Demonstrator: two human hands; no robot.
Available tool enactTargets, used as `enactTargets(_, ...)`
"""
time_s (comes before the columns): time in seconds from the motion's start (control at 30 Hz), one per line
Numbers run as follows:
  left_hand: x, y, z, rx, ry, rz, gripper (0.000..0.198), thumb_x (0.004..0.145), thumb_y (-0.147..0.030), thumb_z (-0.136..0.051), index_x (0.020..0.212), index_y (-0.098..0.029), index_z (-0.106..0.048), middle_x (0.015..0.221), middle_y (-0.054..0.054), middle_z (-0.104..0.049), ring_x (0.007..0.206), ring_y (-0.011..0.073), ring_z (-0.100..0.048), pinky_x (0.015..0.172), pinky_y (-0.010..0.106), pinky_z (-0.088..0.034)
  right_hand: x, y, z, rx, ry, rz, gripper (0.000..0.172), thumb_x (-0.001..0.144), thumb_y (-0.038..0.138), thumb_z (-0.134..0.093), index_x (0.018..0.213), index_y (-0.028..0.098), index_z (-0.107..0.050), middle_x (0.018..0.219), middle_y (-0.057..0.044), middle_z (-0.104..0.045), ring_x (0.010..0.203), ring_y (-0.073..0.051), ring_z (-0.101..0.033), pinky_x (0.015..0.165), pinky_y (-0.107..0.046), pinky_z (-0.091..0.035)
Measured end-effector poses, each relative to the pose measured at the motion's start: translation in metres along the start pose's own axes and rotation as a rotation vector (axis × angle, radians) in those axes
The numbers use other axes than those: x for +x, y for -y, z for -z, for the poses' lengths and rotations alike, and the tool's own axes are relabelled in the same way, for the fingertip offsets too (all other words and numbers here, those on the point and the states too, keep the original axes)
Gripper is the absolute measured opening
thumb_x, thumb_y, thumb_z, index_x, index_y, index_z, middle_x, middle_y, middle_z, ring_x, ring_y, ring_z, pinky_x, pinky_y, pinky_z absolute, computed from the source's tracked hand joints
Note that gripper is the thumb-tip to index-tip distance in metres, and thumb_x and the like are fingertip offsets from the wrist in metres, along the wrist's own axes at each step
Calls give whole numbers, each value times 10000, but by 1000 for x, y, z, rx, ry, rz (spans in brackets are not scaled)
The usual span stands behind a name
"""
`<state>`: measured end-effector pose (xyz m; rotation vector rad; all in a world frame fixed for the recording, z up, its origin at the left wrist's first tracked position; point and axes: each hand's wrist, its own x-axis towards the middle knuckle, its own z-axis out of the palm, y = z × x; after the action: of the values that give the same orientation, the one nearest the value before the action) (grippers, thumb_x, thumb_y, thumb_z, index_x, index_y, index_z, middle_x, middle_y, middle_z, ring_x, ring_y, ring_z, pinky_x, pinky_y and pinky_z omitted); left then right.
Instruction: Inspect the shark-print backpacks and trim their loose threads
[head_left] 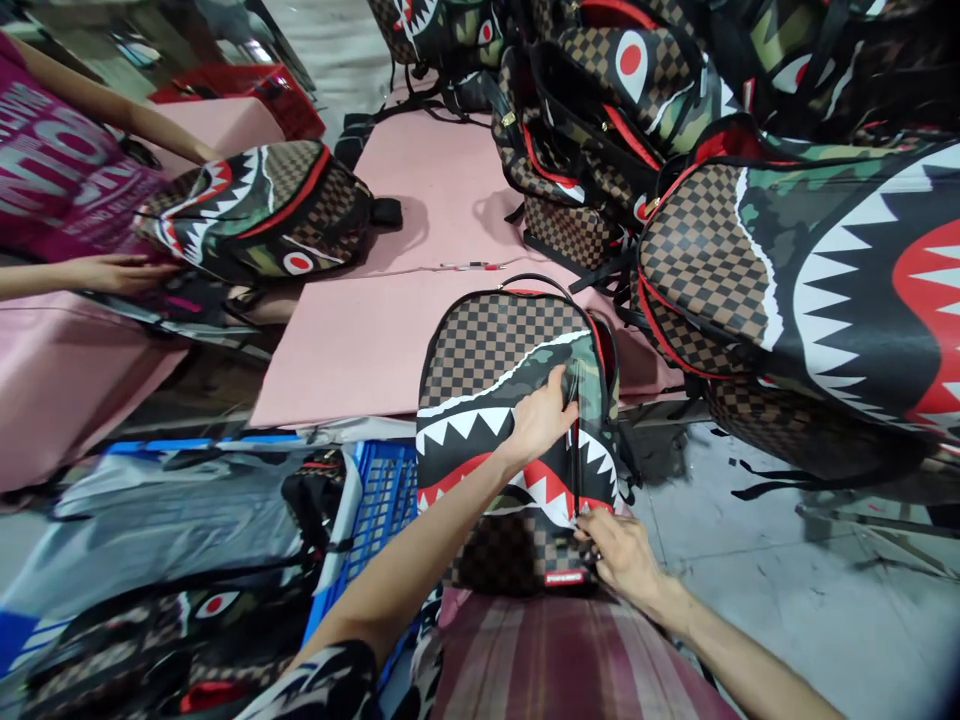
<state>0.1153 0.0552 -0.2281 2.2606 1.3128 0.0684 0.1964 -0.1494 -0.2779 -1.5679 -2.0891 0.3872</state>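
Observation:
A backpack (495,350) with brown checks, camouflage and a shark-mouth print lies face up at the near edge of the pink table (360,340), its bottom over my lap. My left hand (541,418) rests on its front panel, fingers pinched beside the vertical side zipper (576,440). My right hand (621,550) is closed at the zipper's lower end, near the small red label; what its fingers pinch is too small to make out.
A pile of matching shark backpacks (787,250) fills the right and far side. Across the table at left, another person's hands (112,272) hold one more backpack (255,210). A blue crate (382,490) with plastic bags sits lower left. A pen (472,266) lies mid-table.

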Motion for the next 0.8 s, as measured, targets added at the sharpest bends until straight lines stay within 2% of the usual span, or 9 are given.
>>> enactTargets(0.1,2,-10,0,134,94,2,678,823,-345,-432,1407,-204,-120,1075,133,-613,857,275,-630,732,372,-448,-2,-10,4,211,43,-47,219,814,120,-441,947,183,-603,808,-34,-631,633,-121,-575,552,-223,-411)
enactTargets(0.17,6,-13,-1,197,167,7,751,791,-320,-466,1420,-189,-76,1113,160,-595,879,302,-625,728,386,-449,13,-38,16,360,22,-118,175,834,210,-459,905,198,-618,777,-22,-639,634,-124,-584,574,-225,-434)
enactTargets(0.3,9,-9,-1,241,194,36,774,747,-213,-460,1422,-171,-83,982,144,-647,848,306,-631,708,378,-450,66,-130,38,235,-412,-685,283,846,328,-419,1015,169,-579,825,-67,-649,776,-198,-604,731,-332,-470)
enactTargets(0.4,-1,-2,5,177,119,35,749,742,-196,-436,1416,-169,-110,897,106,-662,796,274,-634,695,352,-448,111,-192,35,70,-352,-897,421,754,217,-476,1166,134,-512,1033,-140,-621,986,-276,-564,863,-431,-423)
enactTargets(0.5,-15,6,18,91,58,-8,723,741,-190,-421,1408,-170,-144,855,61,-654,748,222,-622,676,307,-446,142,-217,25,59,-276,-875,516,686,144,-483,1202,138,-494,1191,-159,-545,1109,-301,-498,924,-456,-389)
enactTargets(0.57,-22,11,27,66,22,-8,710,740,-185,-415,1404,-169,-165,840,44,-648,736,202,-614,668,290,-445,149,-210,25,71,-289,-823,505,682,148,-493,1186,141,-510,1243,-151,-514,1174,-298,-443,974,-455,-355)
enactTargets(0.67,-24,18,36,65,-13,43,689,741,-185,-416,1395,-157,-201,821,42,-645,742,206,-613,681,295,-447,138,-165,32,99,-393,-638,376,783,189,-432,1138,143,-545,1215,-141,-542,1174,-261,-448,987,-443,-361)
enactTargets(0.73,-22,21,40,65,-14,58,678,746,-175,-405,1393,-138,-204,820,57,-650,754,221,-620,701,312,-449,124,-123,34,152,-429,-336,339,867,198,-344,1141,183,-543,1143,-105,-592,1098,-210,-519,936,-410,-426)
enactTargets(0.8,-20,21,45,64,-8,26,670,755,-164,-386,1394,-123,-191,846,83,-656,773,239,-627,720,332,-448,118,-84,31,111,-229,74,302,870,161,-374,1082,195,-586,1118,-89,-617,1142,-206,-497,966,-430,-406)
